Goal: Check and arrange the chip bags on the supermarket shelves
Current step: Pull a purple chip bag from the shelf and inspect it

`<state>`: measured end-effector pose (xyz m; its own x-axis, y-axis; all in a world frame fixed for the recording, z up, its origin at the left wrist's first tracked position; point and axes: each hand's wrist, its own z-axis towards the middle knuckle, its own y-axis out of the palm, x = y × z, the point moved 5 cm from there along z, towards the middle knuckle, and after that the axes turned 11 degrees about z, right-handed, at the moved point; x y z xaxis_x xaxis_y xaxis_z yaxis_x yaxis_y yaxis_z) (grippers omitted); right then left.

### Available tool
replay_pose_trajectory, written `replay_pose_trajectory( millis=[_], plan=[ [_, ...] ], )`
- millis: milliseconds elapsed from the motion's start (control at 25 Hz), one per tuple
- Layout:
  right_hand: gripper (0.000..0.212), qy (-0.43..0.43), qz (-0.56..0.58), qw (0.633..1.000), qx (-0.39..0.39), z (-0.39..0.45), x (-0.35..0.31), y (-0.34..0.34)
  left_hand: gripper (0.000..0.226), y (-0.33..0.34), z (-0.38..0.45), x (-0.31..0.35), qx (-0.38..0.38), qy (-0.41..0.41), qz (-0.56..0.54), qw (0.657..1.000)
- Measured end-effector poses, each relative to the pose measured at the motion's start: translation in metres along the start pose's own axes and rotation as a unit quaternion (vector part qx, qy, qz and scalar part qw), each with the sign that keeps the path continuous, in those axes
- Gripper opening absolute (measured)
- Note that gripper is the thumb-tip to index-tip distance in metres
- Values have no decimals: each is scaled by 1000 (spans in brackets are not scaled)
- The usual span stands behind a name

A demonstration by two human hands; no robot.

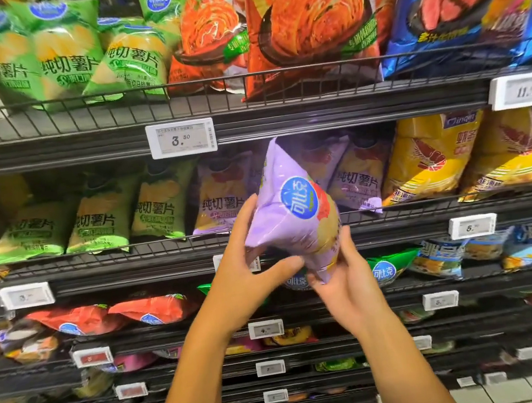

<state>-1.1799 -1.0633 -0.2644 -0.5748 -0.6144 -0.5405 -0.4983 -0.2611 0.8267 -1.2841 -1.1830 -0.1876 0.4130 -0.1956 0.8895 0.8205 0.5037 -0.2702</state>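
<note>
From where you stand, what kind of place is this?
Almost certainly a supermarket snack aisle: black wire shelves stacked with chip bags, electronic price tags along their edges, and a person holding a purple chip bag.

— Where are the arms?

— Both bare forearms rise from the bottom edge and lean toward each other, so the hands meet near the middle of the view.

— What is the left hand [252, 264] doing?

— It is raised, palm turned to the right. Its fingers lie up along the left side of what it holds, and the thumb reaches out to the right underneath.

— And the right hand [346, 278]?

— A little lower, palm turned up and to the left. Its fingers curl up round the lower right side of the same thing. Both wrists are bent slightly back, and the two hands nearly touch at the bottom.
</note>
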Motion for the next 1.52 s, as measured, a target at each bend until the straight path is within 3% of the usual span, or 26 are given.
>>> replay_pose_trajectory(
  millis=[120, 240, 400, 520, 640, 880, 1040, 1200, 1400, 1520],
  plan=[
    [48, -95, -110, 989, 0, -5, -26, 1, 78, -11, -3, -1, 50, -4, -38, 998],
    [42, -119, -165, 979, -4, -13, -31, 5, 59, -19, -6, -5, 119, -12, -24, 993],
    [38, -132, -208, 967, -65, -22, -37, 12, 64, -29, -10, -22, 90, -33, -64, 993],
    [59, -183, -275, 939, -97, -31, -50, 19, 57, -35, -16, -42, 33, -81, -60, 994],
    [74, -251, -314, 910, -104, -39, -57, 33, 45, -28, -23, -65, 25, -148, -87, 985],
    [86, -273, -315, 896, -151, -44, -43, 48, 104, 9, -39, -94, 10, -221, -257, 941],
    [82, -265, -299, 904, -154, -44, -43, 45, 97, 8, -38, -97, 20, -204, -272, 940],
    [66, -241, -266, 922, -144, -40, -50, 36, 60, -16, -24, -89, 85, -141, -231, 959],
    [48, -215, -314, 919, -105, -32, -48, 20, 55, -38, -11, -61, 139, -53, -109, 983],
    [38, -179, -344, 916, -106, -29, -45, 12, 53, -46, -11, -43, 156, -20, -93, 983]
  ],
)
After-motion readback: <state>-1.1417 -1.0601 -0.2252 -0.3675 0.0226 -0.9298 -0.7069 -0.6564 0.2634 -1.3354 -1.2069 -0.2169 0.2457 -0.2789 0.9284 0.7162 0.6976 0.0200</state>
